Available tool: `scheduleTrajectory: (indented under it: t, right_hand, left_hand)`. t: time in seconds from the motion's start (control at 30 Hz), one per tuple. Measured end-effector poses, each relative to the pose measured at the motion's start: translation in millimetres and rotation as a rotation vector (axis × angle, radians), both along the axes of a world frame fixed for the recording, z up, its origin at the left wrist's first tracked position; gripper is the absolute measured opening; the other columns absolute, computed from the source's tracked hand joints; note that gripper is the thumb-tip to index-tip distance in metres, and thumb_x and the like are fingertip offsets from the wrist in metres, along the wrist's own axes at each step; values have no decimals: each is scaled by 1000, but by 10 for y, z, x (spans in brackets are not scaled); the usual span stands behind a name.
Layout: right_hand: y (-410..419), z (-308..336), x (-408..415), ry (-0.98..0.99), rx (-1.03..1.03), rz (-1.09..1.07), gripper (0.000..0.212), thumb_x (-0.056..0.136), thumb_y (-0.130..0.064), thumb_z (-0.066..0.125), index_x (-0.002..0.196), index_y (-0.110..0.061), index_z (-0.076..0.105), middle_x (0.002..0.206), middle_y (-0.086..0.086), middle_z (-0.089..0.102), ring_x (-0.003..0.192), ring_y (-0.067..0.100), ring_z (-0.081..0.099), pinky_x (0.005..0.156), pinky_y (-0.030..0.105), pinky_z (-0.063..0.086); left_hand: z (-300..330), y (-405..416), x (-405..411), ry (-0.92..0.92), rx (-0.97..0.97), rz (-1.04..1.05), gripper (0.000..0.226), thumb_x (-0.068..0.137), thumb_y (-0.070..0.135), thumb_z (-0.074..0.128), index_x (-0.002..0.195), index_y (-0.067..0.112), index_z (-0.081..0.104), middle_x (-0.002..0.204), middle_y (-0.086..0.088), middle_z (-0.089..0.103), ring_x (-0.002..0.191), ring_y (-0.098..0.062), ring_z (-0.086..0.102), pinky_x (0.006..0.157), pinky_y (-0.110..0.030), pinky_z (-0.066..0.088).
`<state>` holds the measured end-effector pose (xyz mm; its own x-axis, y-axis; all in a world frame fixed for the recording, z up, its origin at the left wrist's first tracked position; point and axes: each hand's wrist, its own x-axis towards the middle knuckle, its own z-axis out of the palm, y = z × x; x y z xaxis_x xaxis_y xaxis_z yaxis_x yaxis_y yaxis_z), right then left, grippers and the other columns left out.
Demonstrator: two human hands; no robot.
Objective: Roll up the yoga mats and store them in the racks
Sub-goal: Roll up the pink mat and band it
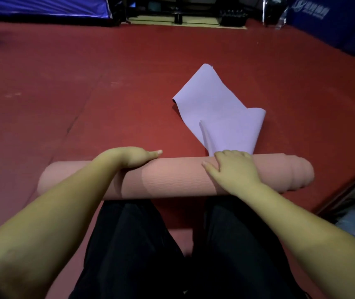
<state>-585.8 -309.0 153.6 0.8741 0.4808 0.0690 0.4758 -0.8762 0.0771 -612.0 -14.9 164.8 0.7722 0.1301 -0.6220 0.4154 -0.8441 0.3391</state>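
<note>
Red gym floor (86, 83) carries a rolled pink yoga mat (172, 178), left hand (133, 158) and right hand (234, 169) pressing it with relaxed fingers, beside a crumpled lilac mat (215, 108).

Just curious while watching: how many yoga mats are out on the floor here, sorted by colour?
Pink mat, rolled up under both hands: 1
Purple mat, lying loosely folded on the red floor: 1
Total: 2 mats
</note>
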Motion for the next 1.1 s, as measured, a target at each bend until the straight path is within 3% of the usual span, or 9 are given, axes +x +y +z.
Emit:
scheduleTrajectory:
  t: [0.17, 0.23, 0.33, 0.43, 0.53, 0.67, 0.77, 0.9, 1.1]
  right_hand:
    - [80, -40, 73, 15, -7, -44, 81, 81, -72, 10, 103, -19, 67, 99, 4, 68, 97, 28, 60, 85, 38, 39]
    - [110, -34, 148, 31, -17, -37, 72, 88, -71, 19, 106, -20, 66, 102, 3, 67, 99, 27, 60, 85, 38, 38]
    - [160, -34, 228, 76, -7, -24, 65, 92, -69, 25, 104, -20, 66, 103, 4, 67, 99, 28, 60, 84, 38, 38]
    - [183, -32, 270, 109, 1, -22, 69, 92, -71, 23, 104, -19, 67, 103, 5, 67, 99, 28, 60, 84, 38, 39]
    - [227, -32, 361, 201, 9, -58, 74, 90, -73, 22, 107, -19, 70, 106, 4, 68, 101, 27, 61, 83, 37, 40]
    - [244, 42, 505, 336, 10, -104, 77, 90, -75, 22, 105, -18, 71, 107, 5, 68, 101, 27, 61, 83, 36, 45]
    - [288, 61, 545, 378, -8, -113, 77, 92, -73, 24, 108, -15, 71, 112, 7, 67, 104, 28, 61, 83, 36, 44]
    - [359, 111, 564, 429, 9, -134, 75, 93, -70, 27, 115, -11, 69, 121, 11, 65, 110, 29, 59, 91, 38, 45]
    - [302, 207, 547, 458, 11, -152, 70, 96, -64, 28, 119, -12, 68, 131, 10, 60, 113, 28, 57, 91, 38, 44]
  left_hand:
    - [-64, 3, 49, -13, -13, 55, 89, 89, 79, 31, 137, 8, 57, 152, -12, 43, 137, -30, 43, 109, -41, 31]
    - [-95, 3, 33, -91, 98, 16, 84, 94, 74, 27, 132, 7, 60, 146, -17, 49, 131, -33, 48, 105, -41, 35]
    - [-176, 69, -58, -474, 264, -40, 63, 101, 61, 23, 102, 17, 67, 112, -10, 65, 105, -32, 58, 85, -41, 46]
    - [-289, 85, -213, -801, 340, -24, 47, 103, 47, 31, 79, 14, 55, 86, -5, 56, 91, -34, 57, 71, -43, 45]
    - [-416, 27, -466, -953, 353, -82, 46, 96, 51, 35, 87, 13, 58, 90, -9, 59, 89, -36, 58, 71, -46, 47]
    - [-702, 41, -817, -879, 542, -350, 93, 72, 77, 54, 131, 5, 55, 132, -17, 57, 121, -38, 54, 100, -58, 37]
    - [-744, 53, -840, -709, 652, -429, 119, 49, 70, 81, 143, 9, 40, 145, -24, 47, 128, -47, 46, 98, -65, 36]
    - [-635, 31, -768, -589, 693, -418, 123, 44, 63, 85, 144, 15, 32, 137, -24, 50, 120, -46, 49, 94, -62, 41]
    - [-485, 5, -711, -640, 715, -459, 116, 50, 65, 78, 145, 18, 32, 132, -18, 52, 113, -39, 52, 91, -55, 44]
